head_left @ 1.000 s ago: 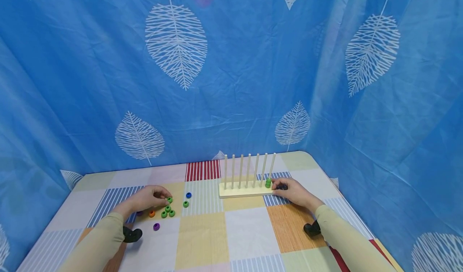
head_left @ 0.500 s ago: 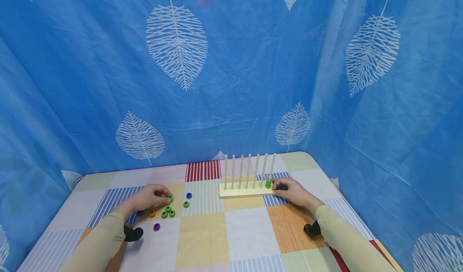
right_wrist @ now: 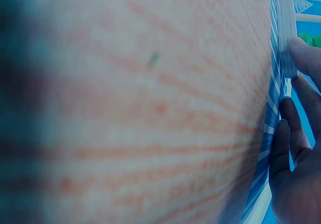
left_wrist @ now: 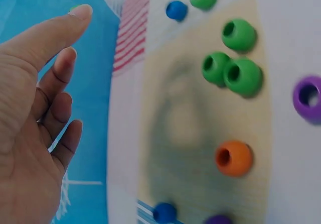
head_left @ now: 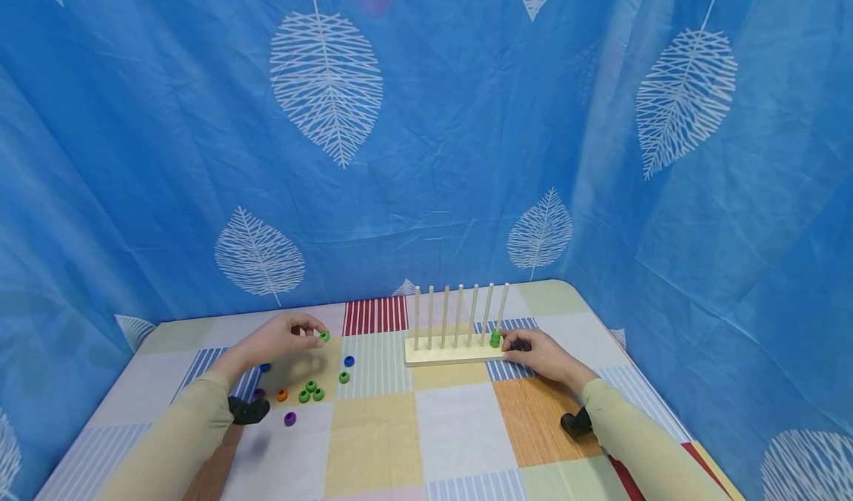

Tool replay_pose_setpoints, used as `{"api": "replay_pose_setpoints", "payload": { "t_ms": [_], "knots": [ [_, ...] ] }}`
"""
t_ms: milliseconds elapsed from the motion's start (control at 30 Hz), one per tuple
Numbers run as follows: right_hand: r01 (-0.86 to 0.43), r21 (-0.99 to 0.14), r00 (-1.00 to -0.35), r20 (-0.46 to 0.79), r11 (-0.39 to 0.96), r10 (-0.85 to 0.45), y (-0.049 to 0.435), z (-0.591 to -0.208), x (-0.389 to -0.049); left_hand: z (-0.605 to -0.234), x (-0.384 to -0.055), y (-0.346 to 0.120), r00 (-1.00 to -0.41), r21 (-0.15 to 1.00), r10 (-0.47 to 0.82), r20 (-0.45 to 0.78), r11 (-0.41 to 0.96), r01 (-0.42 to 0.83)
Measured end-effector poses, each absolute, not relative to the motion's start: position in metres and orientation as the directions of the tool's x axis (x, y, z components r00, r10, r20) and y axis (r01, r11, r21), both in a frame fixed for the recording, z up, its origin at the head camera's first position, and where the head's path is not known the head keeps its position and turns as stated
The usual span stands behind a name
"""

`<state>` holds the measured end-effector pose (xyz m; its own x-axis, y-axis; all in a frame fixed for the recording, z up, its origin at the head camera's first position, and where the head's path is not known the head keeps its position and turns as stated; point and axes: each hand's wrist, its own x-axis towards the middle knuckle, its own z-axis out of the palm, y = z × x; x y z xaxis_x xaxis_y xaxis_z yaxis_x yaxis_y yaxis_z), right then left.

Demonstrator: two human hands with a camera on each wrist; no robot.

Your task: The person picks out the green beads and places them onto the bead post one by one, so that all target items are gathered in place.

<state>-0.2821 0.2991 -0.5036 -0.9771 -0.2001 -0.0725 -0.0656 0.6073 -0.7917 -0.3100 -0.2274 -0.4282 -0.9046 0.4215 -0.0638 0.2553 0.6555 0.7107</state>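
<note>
Raised above the tablecloth, my left hand [head_left: 283, 338] pinches a green bead [head_left: 324, 336] between thumb and fingertips. In the left wrist view the thumb hides nearly all of that bead. A pale wooden peg board [head_left: 443, 355] with several upright pegs stands at the back right of the table. Green beads [head_left: 495, 340] are stacked low on its rightmost peg. My right hand [head_left: 543, 353] holds the right end of the base, thumb on the near side. Beneath the left hand lie loose green beads [left_wrist: 243, 77], an orange bead [left_wrist: 234, 157] and a purple bead [left_wrist: 308, 98].
A blue bead [head_left: 349, 361] and a green bead [head_left: 343, 377] lie between the left hand and the board. Another blue bead [left_wrist: 165, 212] sits near the left wrist. A blue leaf-print curtain [head_left: 426, 153] hangs behind the patchwork-covered table [head_left: 369, 442].
My left hand has lifted up and away from the bead group, carrying the green bead. A blue bead beneath it has come into view. The right hand and peg board stay put.
</note>
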Motion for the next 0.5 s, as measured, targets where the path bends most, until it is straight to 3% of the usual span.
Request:
{"api": "replay_pose_setpoints", "payload": {
  "t_ms": [500],
  "knots": [
    [-0.079, -0.785, -0.976, -0.066, 0.614, -0.209, 0.301, -0.505, -0.283, -0.387, -0.312, -0.204, -0.865, 0.726, 0.497, -0.060, 0.617, 0.305]
  ]
}}
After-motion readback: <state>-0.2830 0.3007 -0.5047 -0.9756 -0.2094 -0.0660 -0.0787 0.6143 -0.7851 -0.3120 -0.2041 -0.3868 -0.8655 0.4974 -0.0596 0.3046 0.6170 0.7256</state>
